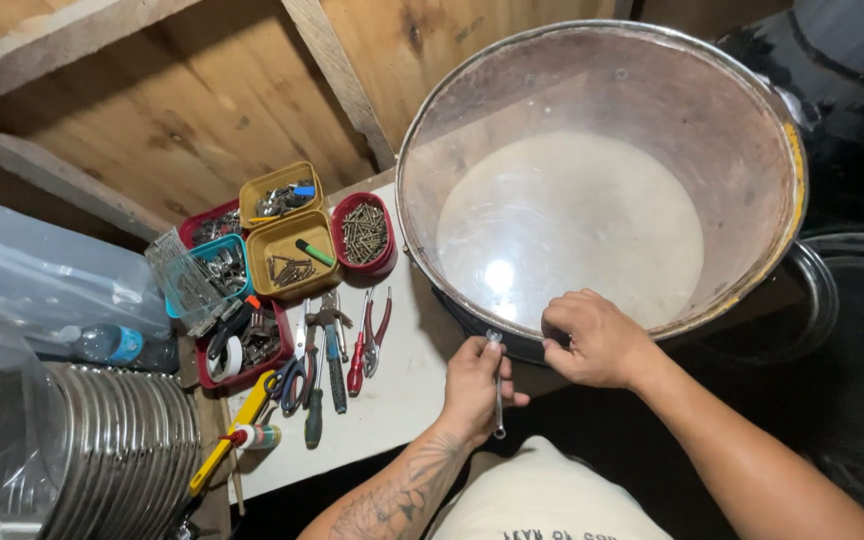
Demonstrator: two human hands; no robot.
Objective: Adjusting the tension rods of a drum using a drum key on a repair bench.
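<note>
Tilting toward camera on white worktop (392, 400): one large round metal drum (602, 180), pale glossy bottom, rusty-brown inner wall, yellow-stained rim. Gripping drum's near rim with right hand (597, 340), fingers curled shut on it. Pinching one slim metal rod-like tool (498, 385) in left hand (474, 385), just below rim. Lying nearby: two red-handled pliers (367, 345), two yellow trays (287, 225), one red tub of screws (364, 233).

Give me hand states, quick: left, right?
Left hand: closed on a thin metal tool.
Right hand: curled on the rim of the large round pan; grip cannot be told.
</note>
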